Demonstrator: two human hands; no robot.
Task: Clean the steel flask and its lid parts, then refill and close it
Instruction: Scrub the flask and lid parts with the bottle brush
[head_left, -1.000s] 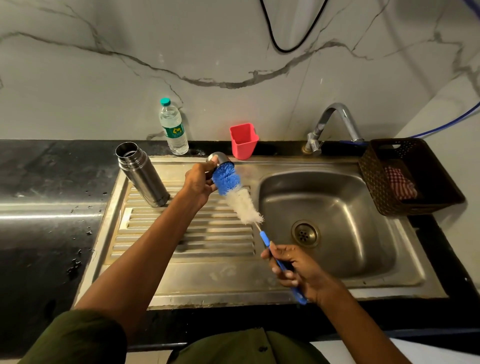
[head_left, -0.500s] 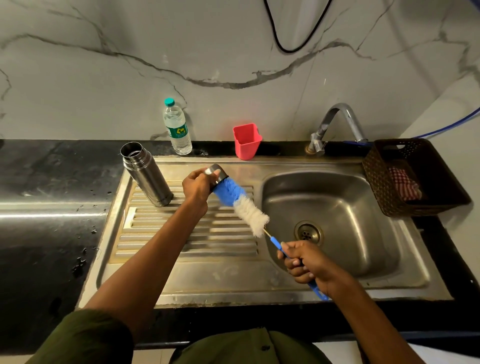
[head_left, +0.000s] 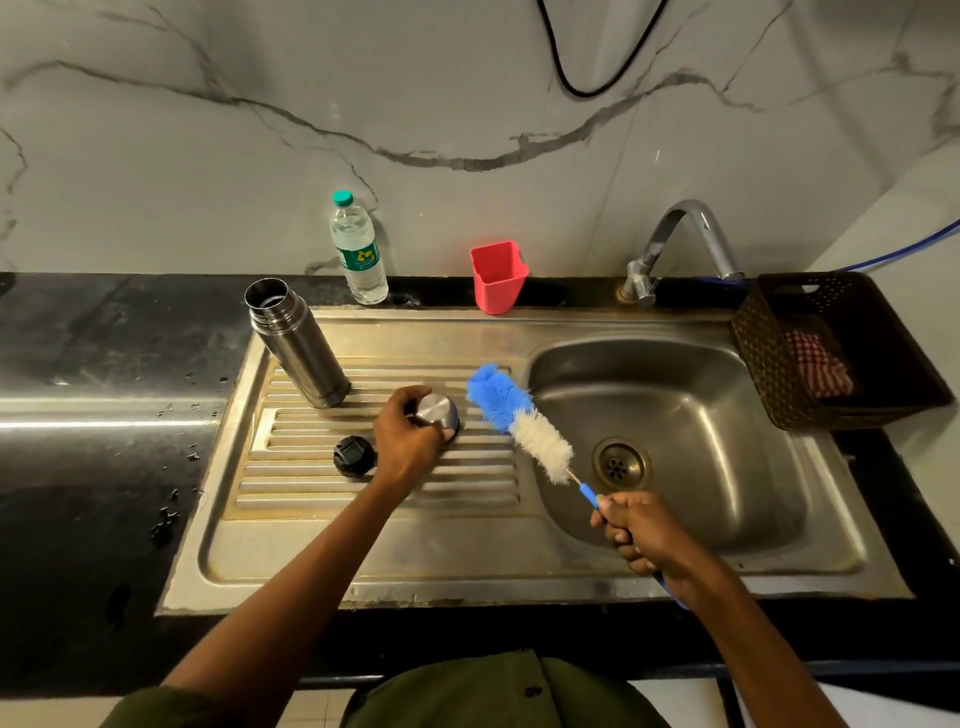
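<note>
1. Marble wall behind, steel sink (head_left: 519, 566) sunk in a dark desk (head_left: 93, 364).
2. On the drainboard's far-left corner stands the flask (head_left: 297, 347), open.
3. Left hand (head_left: 406, 440) grips the steel cap (head_left: 439, 413), upside down on the ribs beside the black stopper (head_left: 355, 455).
4. Right hand (head_left: 641, 530) holds the bottle brush (head_left: 519, 421) clear of it.
5. By my judgement scrubbing is partway; rinsing, refilling and closing remain.

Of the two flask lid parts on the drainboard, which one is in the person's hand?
The steel cap, under the left hand on the drainboard. The black stopper lies untouched just left of that hand.
</note>
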